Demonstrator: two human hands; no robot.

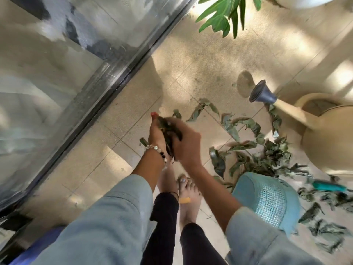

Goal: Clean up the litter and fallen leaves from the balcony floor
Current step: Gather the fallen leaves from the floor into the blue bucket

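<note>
My left hand (157, 137) and my right hand (188, 146) are pressed together around a bunch of dark dried leaves (170, 131), above the tiled balcony floor (200, 60). Both hands have their fingers curled on the bunch. More fallen leaves (248, 146) lie scattered over the tiles to the right, from the middle down to the lower right corner. A teal mesh basket (267, 199) lies on the floor just right of my right forearm. My bare feet stand below the hands.
A beige watering can (324, 138) with a grey-blue spout rose (260, 91) stands at the right. A teal-handled tool (329, 186) lies among the leaves. A dark sliding-door track (107, 85) and glass run along the left. Green plant leaves (227, 14) hang in from the top.
</note>
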